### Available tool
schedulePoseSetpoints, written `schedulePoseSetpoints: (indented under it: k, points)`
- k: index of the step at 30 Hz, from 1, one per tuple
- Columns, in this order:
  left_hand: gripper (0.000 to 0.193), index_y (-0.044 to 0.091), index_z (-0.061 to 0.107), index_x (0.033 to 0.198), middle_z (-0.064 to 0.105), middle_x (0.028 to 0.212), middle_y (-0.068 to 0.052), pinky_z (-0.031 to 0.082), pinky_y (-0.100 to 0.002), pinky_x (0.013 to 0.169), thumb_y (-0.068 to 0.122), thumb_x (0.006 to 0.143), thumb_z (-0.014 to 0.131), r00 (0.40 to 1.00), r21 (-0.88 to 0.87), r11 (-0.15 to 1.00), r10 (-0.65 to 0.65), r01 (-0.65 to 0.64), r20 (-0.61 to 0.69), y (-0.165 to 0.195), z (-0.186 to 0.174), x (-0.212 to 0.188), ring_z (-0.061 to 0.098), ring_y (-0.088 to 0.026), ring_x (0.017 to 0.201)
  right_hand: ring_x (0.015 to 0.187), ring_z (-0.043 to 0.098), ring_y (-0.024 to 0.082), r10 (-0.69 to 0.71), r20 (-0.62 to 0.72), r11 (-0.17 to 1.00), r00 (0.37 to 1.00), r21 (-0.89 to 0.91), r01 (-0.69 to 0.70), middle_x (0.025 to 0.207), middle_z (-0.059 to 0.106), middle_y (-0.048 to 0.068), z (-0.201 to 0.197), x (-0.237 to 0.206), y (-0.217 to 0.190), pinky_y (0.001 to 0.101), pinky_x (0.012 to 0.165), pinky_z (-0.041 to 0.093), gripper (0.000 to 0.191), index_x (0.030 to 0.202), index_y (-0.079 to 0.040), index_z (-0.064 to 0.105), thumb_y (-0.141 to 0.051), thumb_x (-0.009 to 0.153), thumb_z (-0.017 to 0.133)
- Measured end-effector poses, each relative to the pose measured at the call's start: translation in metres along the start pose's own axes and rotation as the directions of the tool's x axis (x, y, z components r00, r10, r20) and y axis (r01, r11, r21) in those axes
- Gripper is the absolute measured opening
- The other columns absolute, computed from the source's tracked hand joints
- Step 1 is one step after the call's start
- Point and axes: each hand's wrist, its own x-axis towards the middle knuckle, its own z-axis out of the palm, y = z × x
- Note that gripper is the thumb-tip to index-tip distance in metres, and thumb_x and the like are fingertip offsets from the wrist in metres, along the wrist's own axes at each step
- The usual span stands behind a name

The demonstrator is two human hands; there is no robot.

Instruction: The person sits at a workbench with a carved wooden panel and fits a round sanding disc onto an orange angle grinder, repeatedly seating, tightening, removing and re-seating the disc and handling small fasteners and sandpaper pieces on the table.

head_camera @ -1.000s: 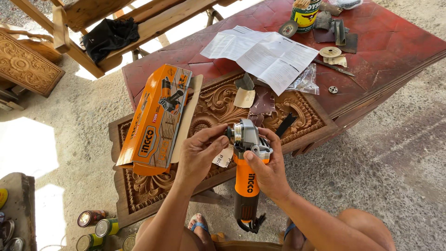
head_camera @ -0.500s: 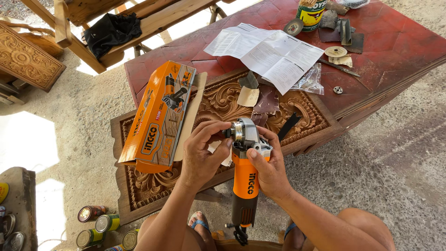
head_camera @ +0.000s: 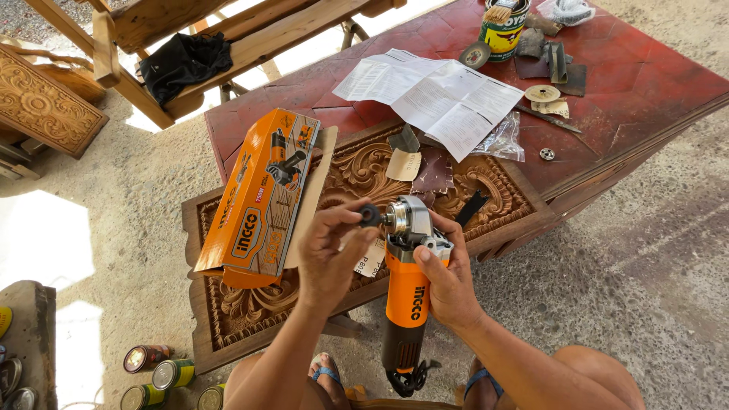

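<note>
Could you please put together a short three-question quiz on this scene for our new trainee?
1. True or false: the right hand holds the grinder by its orange body.
2. What does the left hand pinch at the grinder's spindle? A) a small black round part B) a paintbrush C) a tin
3. Fill in: the orange box lies on the carved wooden ______.

Key
1. True: it grips the body, with the metal head pointing away from the person.
2. A: held in the fingertips beside the spindle.
3. Panel: the box lies on its left part, open flap up.
</note>
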Motion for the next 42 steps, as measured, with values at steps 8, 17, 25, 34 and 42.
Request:
schedulePoseSetpoints:
  k: [8,17,25,34,42]
  points:
    - [0.021,0.001,0.065,0.115,0.067,0.135,-0.018,0.058,-0.029,0.100,-0.003,0.095,0.072,0.994,0.030,0.997,-0.077,0.075,0.074,0.008,0.005,-0.002,0.067,-0.018,0.124,0.098,0.073,0.024,0.006,0.008,0.998,1.000,0.060,-0.007,0.115,0.068,0.015,-0.002,0.001,-0.004,0.0408,0.081,0.064,0.057,0.141,-0.008,0.039,-0.024,0.096,0.068]
    - [0.043,0.006,0.066,0.136,0.071,0.115,-0.007,0.057,-0.026,0.084,0.009,0.094,0.073,0.986,0.631,0.771,-0.020,-0.089,0.163,0.037,0.001,0.009,0.069,-0.012,0.099,0.095,0.073,0.020,0.052,-0.040,0.998,0.998,-0.040,-0.053,0.112,0.068,0.012,-0.003,0.003,-0.002,0.0384,0.077,0.065,0.059,0.143,-0.008,0.039,-0.023,0.095,0.069]
    - [0.042,0.004,0.065,0.138,0.075,0.106,-0.006,0.057,-0.023,0.082,0.007,0.096,0.069,0.916,0.264,0.891,-0.397,0.370,0.056,0.020,-0.011,0.012,0.070,-0.009,0.097,0.097,0.070,0.014,-0.025,-0.057,0.954,0.998,-0.301,0.007,0.116,0.064,0.009,-0.005,0.001,0.005,0.0333,0.079,0.064,0.057,0.143,-0.009,0.040,-0.019,0.096,0.069]
    - [0.035,0.003,0.066,0.128,0.072,0.114,-0.004,0.058,-0.024,0.093,-0.003,0.093,0.069,0.957,0.174,0.954,-0.265,0.243,0.121,0.010,-0.008,0.009,0.068,-0.011,0.108,0.099,0.070,0.015,-0.033,-0.017,0.954,0.999,-0.300,0.026,0.117,0.064,0.010,-0.005,0.002,0.004,0.0338,0.081,0.064,0.056,0.144,-0.010,0.041,-0.015,0.095,0.069]
    - [0.037,0.004,0.072,0.125,0.069,0.126,-0.008,0.060,-0.030,0.097,-0.005,0.090,0.074,0.984,0.228,0.967,-0.139,0.112,0.110,0.019,-0.002,0.008,0.069,-0.017,0.115,0.098,0.073,0.020,0.089,-0.034,0.994,0.995,-0.066,-0.091,0.114,0.067,0.012,-0.002,0.007,-0.007,0.0389,0.080,0.065,0.060,0.142,-0.009,0.042,-0.024,0.092,0.070]
